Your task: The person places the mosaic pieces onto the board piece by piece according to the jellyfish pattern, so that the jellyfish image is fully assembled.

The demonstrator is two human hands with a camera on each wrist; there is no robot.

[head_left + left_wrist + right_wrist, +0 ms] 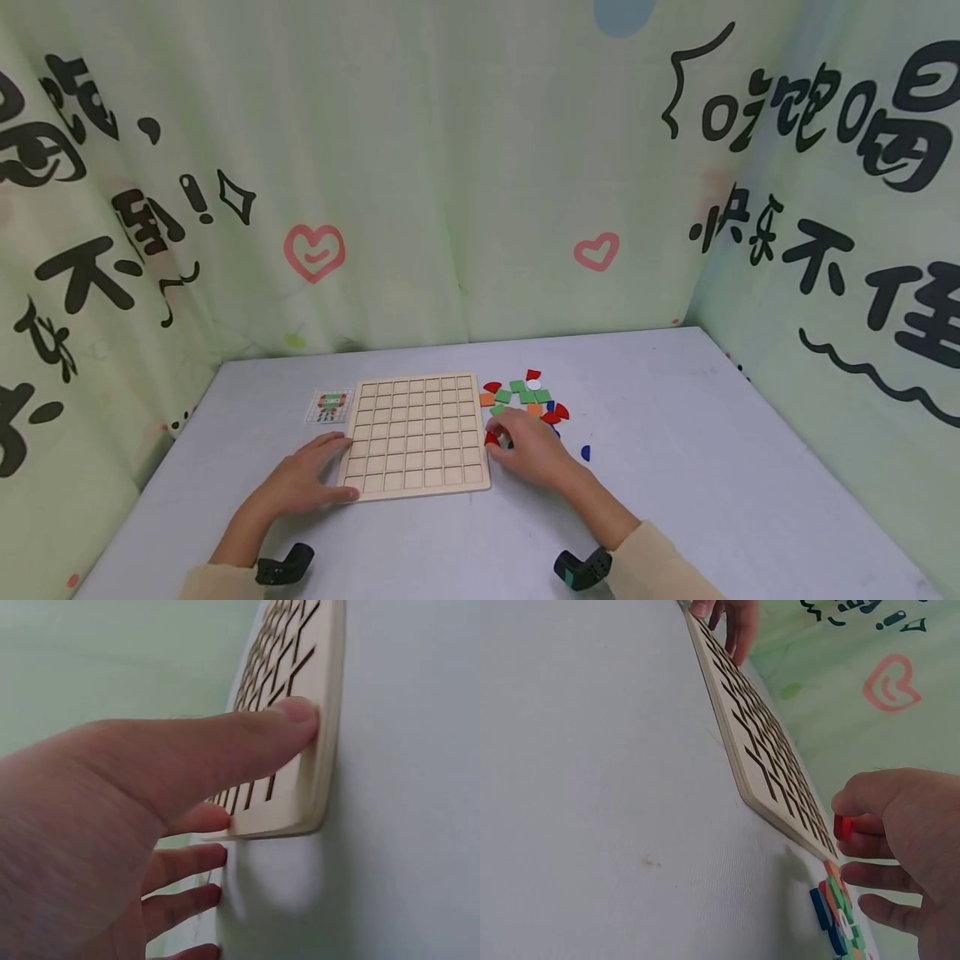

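A pale wooden grid board [415, 436] lies on the table, its square cells bare. My left hand [303, 477] rests at its near left corner, with the thumb pressed on the frame and the spread fingers along the left edge. In the left wrist view the thumb [225, 742] lies over the corner. Just off the board's right edge, my right hand [534, 446] pinches a small red piece [842, 827] between thumb and forefinger. Under and beyond that hand lie loose flat pieces, among them green squares [517, 387] and orange squares [535, 409].
Left of the board lies a small pattern card [330, 406] with a coloured figure on a grid. One blue half-round piece [586, 452] sits apart to the right. A printed curtain [465, 183] rises behind the table [675, 467] and along both sides.
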